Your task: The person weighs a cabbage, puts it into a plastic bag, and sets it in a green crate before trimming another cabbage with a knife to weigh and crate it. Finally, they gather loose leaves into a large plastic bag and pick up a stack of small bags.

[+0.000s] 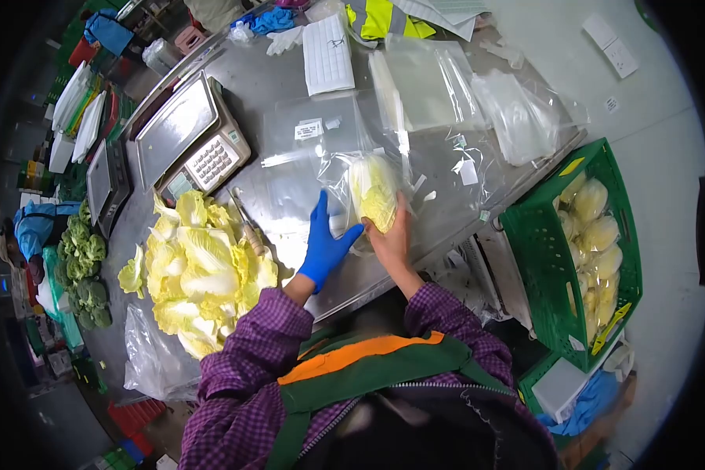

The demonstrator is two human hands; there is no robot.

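Observation:
A pale yellow napa cabbage [374, 192] lies on the metal table [290, 270], with clear plastic film [334, 176] around its upper part. My bare right hand [392, 239] grips the cabbage's lower end, with the thumb on the near side and fingers along the right. Just left of it is my left hand [325, 243] in a blue glove, its fingers spread and the thumb pointing at the cabbage's base. Nothing is in that hand. Flat clear bags [290, 145] lie beyond the cabbage. A knife [247, 223] with a wooden handle rests beside a pile of loose cabbage leaves [204, 266].
A scale [196, 141] stands at the back left. More clear bags [431, 82] and a paper sheet [327, 55] lie at the far side. On the right, a green crate [513, 251] holds several wrapped cabbages [599, 233]. Broccoli [82, 251] is piled at the left.

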